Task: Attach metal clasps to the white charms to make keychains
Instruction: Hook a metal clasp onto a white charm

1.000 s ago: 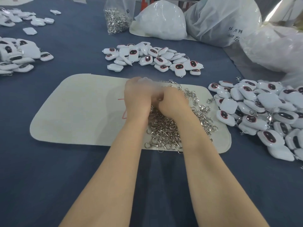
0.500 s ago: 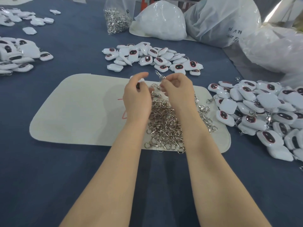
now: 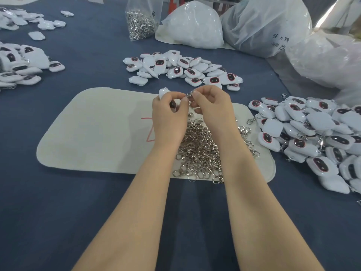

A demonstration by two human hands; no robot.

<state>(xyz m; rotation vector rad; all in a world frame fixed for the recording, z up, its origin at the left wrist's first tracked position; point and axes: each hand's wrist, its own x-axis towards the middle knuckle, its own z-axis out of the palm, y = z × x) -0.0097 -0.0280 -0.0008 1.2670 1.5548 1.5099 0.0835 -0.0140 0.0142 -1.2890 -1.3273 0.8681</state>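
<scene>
While left hand (image 3: 169,116) grips a glossy rounded charm (image 3: 163,92), right hand (image 3: 213,107) fingers (image 3: 197,94) pinch a silvery clasp (image 3: 189,94)

Red handwritten mark (image 3: 147,130) on the white mat (image 3: 93,133), partly covered, unreadable; dark handwriting (image 3: 280,41) on the translucent plastic bag (image 3: 254,22), likewise illegible.

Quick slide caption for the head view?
Left hand holds a white charm, right hand pinches a metal clasp above the clasp pile.
</scene>
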